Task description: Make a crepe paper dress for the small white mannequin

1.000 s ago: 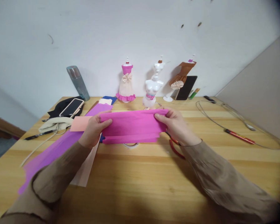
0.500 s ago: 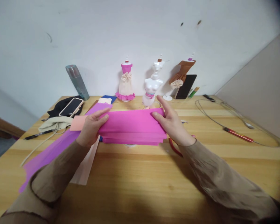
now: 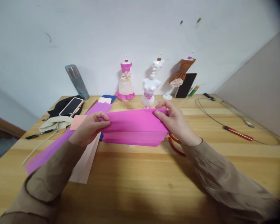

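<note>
Between my hands, above the wooden table, a folded sheet of bright pink crepe paper (image 3: 135, 124) is stretched out, its lower edge in uneven layers. My left hand (image 3: 91, 126) pinches its left end between thumb and fingers. At the right end, my right hand (image 3: 174, 121) grips the paper the same way, thumb on the near face. Just behind the paper stands a small white dress form (image 3: 151, 85) with a pink and blue band round its waist; its base is hidden. Red-handled scissors (image 3: 175, 147) lie partly under my right wrist.
Left lie purple paper (image 3: 51, 149), pale pink paper (image 3: 84, 168), a phone (image 3: 71, 106) and a pen (image 3: 39, 134). A bottle (image 3: 77, 81) leans on the wall. Behind stand a pink-and-cream dressed form (image 3: 125, 82) and a brown-dressed form (image 3: 185, 68). A red tool with cable (image 3: 238, 133) lies right.
My right hand has shifted slightly right, and its raised index finger has curled down to the paper. My left fingers have curled in more. The paper's lower layers look more spread.
</note>
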The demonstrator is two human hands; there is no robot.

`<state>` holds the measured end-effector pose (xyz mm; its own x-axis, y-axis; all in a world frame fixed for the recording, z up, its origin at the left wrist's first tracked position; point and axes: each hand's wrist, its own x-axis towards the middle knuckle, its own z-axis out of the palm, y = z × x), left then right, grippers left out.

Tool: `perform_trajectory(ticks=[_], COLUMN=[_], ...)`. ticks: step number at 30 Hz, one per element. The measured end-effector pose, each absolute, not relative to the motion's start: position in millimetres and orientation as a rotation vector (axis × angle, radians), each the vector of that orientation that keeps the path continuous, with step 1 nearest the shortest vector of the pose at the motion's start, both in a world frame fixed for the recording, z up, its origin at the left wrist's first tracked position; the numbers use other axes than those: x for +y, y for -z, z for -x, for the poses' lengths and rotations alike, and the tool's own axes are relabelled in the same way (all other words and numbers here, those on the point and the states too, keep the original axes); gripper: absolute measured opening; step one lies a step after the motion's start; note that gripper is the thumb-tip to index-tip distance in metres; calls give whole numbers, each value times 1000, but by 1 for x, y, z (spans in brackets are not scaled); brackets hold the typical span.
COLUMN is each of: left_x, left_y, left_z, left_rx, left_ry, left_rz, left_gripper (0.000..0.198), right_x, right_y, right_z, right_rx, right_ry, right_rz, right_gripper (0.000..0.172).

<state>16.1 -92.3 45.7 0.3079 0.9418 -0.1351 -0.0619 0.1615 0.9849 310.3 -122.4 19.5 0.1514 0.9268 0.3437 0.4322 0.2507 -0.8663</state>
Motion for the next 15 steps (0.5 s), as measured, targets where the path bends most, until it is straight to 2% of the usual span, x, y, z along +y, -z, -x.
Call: perform_trajectory(ticks=[2,7,10,13,15], left_x=[-95,-95,-92,-88,-86], left_y=[-47,-50,-49,-49,-49], left_z=[-19,-19,-16,-14,-14], left_rx=[1018,1065,1069,1079,1092], left_ry=[-952,-947,-1002,-1065,-1088], left_rz=[-1116,-1034,-1022,-1005,-971], left_gripper=[30,30,19,16,15], right_x=[-124,-130,-133,-135,-136], right_y=[-22,-25,-27,-28,-26], right_z=[-310,-312,-313,-315,-316], right_rx=[-1408,-1352,-1394,-1450,-1422], right_ry=[-722,-972,-1040,-1192,-1317], right_rz=[1303,1173,1130,1098,1074], right_gripper=[21,48,46,36,36])
